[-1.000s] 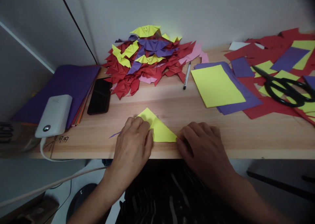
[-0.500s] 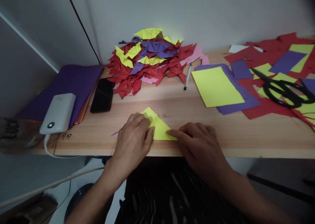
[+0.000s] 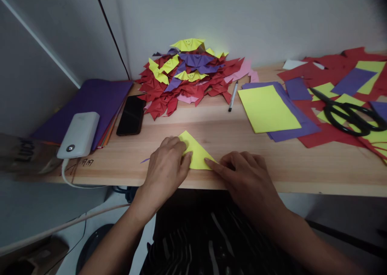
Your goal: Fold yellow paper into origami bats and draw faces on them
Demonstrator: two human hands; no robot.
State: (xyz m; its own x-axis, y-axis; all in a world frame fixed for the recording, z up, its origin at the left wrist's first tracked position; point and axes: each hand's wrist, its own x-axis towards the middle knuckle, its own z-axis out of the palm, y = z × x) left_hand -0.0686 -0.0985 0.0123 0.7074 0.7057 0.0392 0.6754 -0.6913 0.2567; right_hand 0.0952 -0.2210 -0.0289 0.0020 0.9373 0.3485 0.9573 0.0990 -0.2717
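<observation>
A yellow paper (image 3: 197, 152), folded to a triangle, lies flat near the front edge of the wooden table (image 3: 169, 178), its peak pointing away from me. My left hand (image 3: 167, 162) covers its left part, fingers curled, with the thumb and fingers closed on the paper. On the right corner rests the extended index finger of my right hand (image 3: 242, 170); the other fingers of that hand are bent, and its thumb is partly hidden below them.
Folded paper shapes (image 3: 190, 77) are heaped by the wall. To the left are a phone (image 3: 130, 115) and a white power bank (image 3: 80, 134); to the right, a pen (image 3: 233, 96), yellow sheets (image 3: 269, 109), scissors (image 3: 347, 113) and red scraps (image 3: 329, 136).
The view has shifted slightly. In the earlier frame a flap edge showed across the yellow paper near my left fingers; now its visible face looks plain. Both hands remain on it.
</observation>
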